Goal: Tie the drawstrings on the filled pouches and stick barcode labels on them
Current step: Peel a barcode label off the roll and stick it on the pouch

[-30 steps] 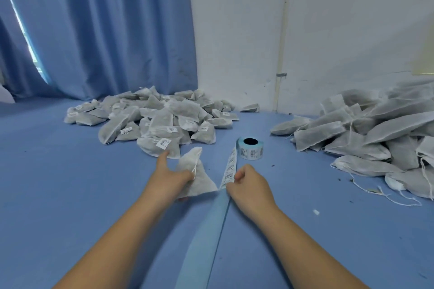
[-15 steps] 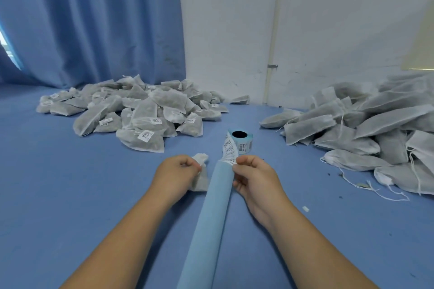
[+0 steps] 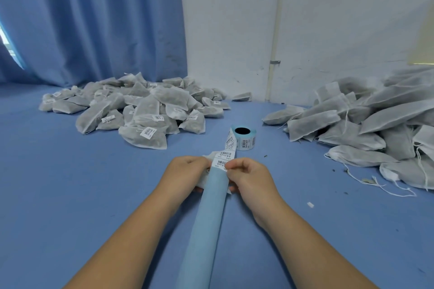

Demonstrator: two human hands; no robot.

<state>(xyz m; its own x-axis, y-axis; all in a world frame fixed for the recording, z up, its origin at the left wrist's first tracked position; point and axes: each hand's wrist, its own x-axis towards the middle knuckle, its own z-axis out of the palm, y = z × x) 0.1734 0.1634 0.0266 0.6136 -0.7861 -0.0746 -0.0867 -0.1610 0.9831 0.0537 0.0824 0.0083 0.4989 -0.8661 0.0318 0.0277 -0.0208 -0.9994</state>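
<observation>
My right grip (image 3: pixel 249 176) pinches the end barcode label (image 3: pixel 220 164) on the blue strip (image 3: pixel 206 218). My left grip (image 3: pixel 187 171) holds a pouch (image 3: pixel 209 155) behind it. The label roll (image 3: pixel 244 141) stands just beyond on the bench (image 3: pixel 70 183), between the labelled pile (image 3: pixel 141 112) and the unlabelled pile (image 3: pixel 364 129).

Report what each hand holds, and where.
Left hand grips the pouch, mostly hidden behind the backing strip; where exactly cannot be told. Right hand pinches the right edge of the nearest label.

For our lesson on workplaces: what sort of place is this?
Probably a small packing workroom: a labelled pouch heap, an unlabelled pouch heap, and a barcode label roll.
</observation>
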